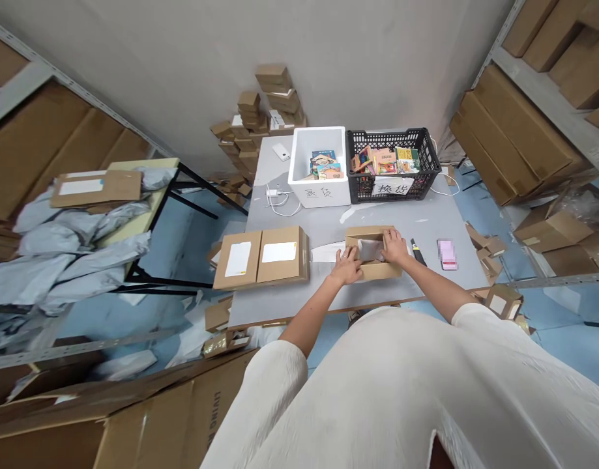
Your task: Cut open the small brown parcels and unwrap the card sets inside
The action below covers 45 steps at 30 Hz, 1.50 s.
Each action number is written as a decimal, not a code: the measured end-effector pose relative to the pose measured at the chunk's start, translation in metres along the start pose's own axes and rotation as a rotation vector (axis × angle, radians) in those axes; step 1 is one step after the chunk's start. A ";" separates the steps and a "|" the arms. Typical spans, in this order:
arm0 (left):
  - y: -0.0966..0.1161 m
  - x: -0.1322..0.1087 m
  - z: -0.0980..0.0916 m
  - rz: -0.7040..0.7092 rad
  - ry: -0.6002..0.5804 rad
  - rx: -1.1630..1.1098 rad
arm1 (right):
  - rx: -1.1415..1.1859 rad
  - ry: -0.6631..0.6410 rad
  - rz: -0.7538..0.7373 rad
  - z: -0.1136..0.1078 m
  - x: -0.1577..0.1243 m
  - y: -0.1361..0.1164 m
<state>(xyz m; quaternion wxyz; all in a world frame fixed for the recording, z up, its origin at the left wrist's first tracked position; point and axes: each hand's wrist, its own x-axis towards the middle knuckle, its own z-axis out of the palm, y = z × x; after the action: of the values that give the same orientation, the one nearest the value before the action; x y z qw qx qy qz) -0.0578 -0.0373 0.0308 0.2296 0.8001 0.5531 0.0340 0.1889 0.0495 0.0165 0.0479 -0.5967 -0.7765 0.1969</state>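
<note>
A small brown cardboard box (pixel 381 270) lies near the front of the grey table, its top flaps apart. Something pale and wrapped (pixel 370 250) shows inside it, too covered to name. My left hand (pixel 347 266) grips the box's left end, fingers bent over the edge. At the right end, my right hand (pixel 395 246) holds the side wall, its fingers reaching over the rim. A white paper sheet (pixel 327 252) lies to the left of the box, partly under it. Just right of my right hand is a black and yellow box cutter (pixel 418 252).
Two labelled cartons (pixel 260 258) stand left on the table (pixel 270 306). A white foam bin (pixel 320 194) and black crate (pixel 395 189) with books are at the back. A phone (pixel 446 254) lies right. Parcels cover the side table (pixel 162 179); boxes stack by the wall (pixel 182 65).
</note>
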 end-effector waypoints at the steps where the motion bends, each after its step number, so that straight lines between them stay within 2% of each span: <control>1: -0.002 0.002 -0.001 0.007 -0.009 0.000 | 0.003 -0.002 0.005 0.000 0.000 -0.001; 7: -0.014 -0.003 -0.004 0.061 0.081 0.023 | 0.129 -0.043 0.011 -0.009 0.006 0.009; 12: -0.016 0.013 -0.009 0.147 -0.029 0.033 | 0.245 -0.078 -0.047 -0.024 0.008 0.022; 17: -0.018 0.031 -0.015 0.149 -0.097 0.053 | 0.394 -0.001 -0.019 -0.037 -0.002 0.032; 21: -0.017 0.026 -0.018 0.202 -0.038 0.060 | 0.400 0.121 0.036 -0.042 -0.019 0.051; 25: -0.011 0.015 -0.029 0.257 0.071 0.060 | 0.268 0.154 0.086 -0.039 -0.036 0.069; 29: -0.011 -0.002 -0.041 0.182 0.174 0.103 | 0.146 0.142 0.111 -0.034 -0.046 0.073; 34: -0.027 -0.022 -0.040 -0.053 0.243 0.110 | 0.059 0.110 0.085 -0.034 -0.046 0.065; 37: -0.036 -0.021 -0.036 -0.129 0.157 0.075 | 0.056 0.057 0.045 -0.039 -0.044 0.059; 40: -0.040 -0.008 -0.037 -0.113 0.017 0.012 | 0.029 0.012 -0.004 -0.049 -0.042 0.050; 45: -0.038 0.020 -0.042 -0.112 -0.198 0.060 | -0.164 0.042 -0.034 -0.068 -0.037 0.014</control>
<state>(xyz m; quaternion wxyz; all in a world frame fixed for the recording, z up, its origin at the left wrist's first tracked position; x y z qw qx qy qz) -0.0960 0.0047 0.0486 0.2605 0.7739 0.5725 -0.0748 0.2333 0.0339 0.0793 0.0184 -0.5894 -0.7988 0.1195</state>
